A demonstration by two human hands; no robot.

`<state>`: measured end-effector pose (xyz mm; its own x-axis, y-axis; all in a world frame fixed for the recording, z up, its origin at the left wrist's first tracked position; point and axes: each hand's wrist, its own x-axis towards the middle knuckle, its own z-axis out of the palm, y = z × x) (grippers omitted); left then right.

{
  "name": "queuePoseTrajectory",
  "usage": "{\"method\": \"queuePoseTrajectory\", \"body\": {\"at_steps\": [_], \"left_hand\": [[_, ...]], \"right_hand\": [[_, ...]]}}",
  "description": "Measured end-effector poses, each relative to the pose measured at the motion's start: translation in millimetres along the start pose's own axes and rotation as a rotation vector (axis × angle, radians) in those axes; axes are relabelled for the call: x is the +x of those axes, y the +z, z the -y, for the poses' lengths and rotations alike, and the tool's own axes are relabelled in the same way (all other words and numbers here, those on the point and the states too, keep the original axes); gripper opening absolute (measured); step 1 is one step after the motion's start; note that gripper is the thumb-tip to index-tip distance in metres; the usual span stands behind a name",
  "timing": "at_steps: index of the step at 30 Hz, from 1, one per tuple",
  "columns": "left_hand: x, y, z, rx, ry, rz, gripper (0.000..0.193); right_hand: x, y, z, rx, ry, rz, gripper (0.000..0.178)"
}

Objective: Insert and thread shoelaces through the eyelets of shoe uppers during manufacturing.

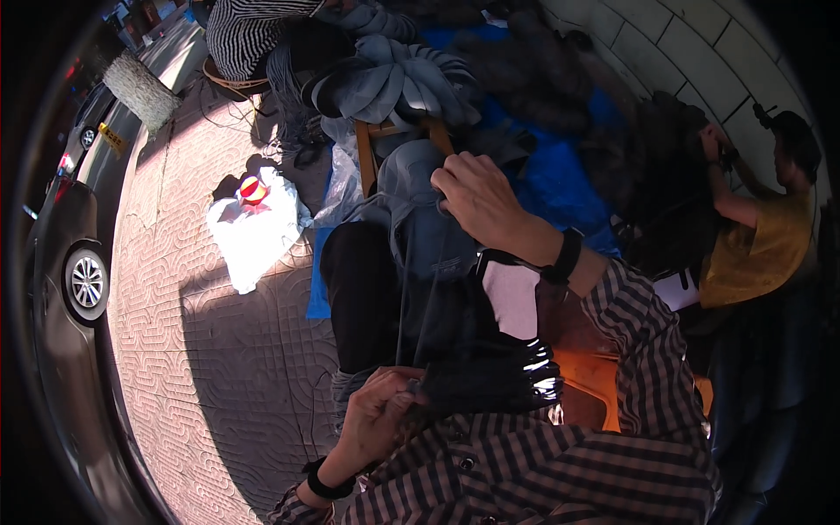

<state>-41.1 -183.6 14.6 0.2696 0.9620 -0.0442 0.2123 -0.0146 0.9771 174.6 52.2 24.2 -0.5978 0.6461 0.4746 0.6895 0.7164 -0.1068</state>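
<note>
On the paving to the left, a white bag [254, 232] lay well apart from both hands. Nearer the body, low in view, the left hand [378, 407] was pinched narrow, seemingly on the lower end of the grey cloth [416, 197]. That cloth lay just beyond it, in front of dark trousers [359, 289], its long axis running away from the body, with thin grey lines stretching down toward the left hand. At its far right edge sat the right hand [486, 192], fingers curled in; whether they gripped the cloth I could not tell. The right hand was nearer its bulk. Below, a glossy black bundle [490, 381] lay crosswise, just right of the left hand.
</note>
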Motion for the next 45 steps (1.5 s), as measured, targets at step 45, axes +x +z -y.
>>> {"method": "queuePoseTrajectory", "body": {"at_steps": [45], "left_hand": [[241, -79, 48, 0.287, 0.167, 0.101, 0.025]], "right_hand": [[5, -7, -59, 1.432, 0.567, 0.254, 0.024]]}}
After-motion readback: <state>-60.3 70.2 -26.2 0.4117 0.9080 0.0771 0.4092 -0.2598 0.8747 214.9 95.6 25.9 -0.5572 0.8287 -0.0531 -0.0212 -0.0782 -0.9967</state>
